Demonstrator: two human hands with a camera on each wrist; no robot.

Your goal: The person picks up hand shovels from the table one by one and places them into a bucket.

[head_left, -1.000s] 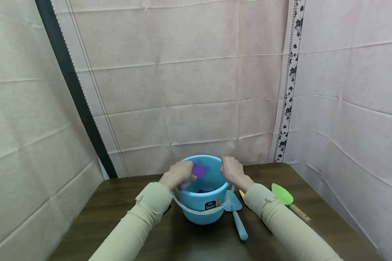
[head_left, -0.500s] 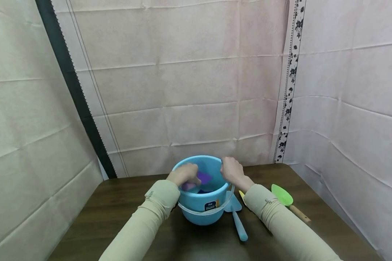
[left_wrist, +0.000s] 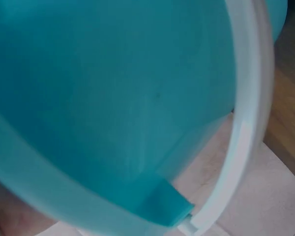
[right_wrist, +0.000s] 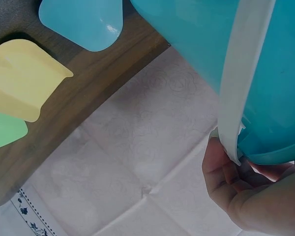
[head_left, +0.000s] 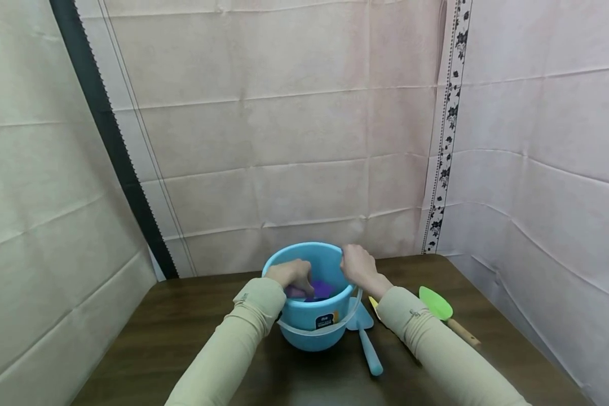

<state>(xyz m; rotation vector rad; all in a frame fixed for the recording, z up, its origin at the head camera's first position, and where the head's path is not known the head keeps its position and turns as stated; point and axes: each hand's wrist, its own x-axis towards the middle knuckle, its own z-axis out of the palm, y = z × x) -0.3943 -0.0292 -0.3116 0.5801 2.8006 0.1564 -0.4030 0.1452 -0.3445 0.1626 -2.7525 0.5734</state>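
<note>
A light blue bucket (head_left: 312, 329) with a pale handle stands upright on the table. My left hand (head_left: 290, 273) reaches over its near-left rim, fingers curled round a purple piece (head_left: 323, 289) whose exact kind cannot be made out. Paler purple shows below the palm. The fingertips are hidden inside the bucket. My right hand (head_left: 357, 265) grips the bucket's right rim; in the right wrist view its fingers curl at the rim beside the handle end (right_wrist: 236, 147). The left wrist view is filled by the bucket's wall (left_wrist: 113, 98) and handle (left_wrist: 248, 113).
Right of the bucket lie a blue toy shovel (head_left: 369, 352), a yellow tool (right_wrist: 24, 78) partly under my right forearm, and a green trowel (head_left: 436, 304) with a wooden handle. The dark wooden table (head_left: 147, 344) is enclosed by pale cloth walls (head_left: 304, 129).
My left hand has moved right and down into the bucket, the purple piece sinking with it. My right hand has stayed on the rim.
</note>
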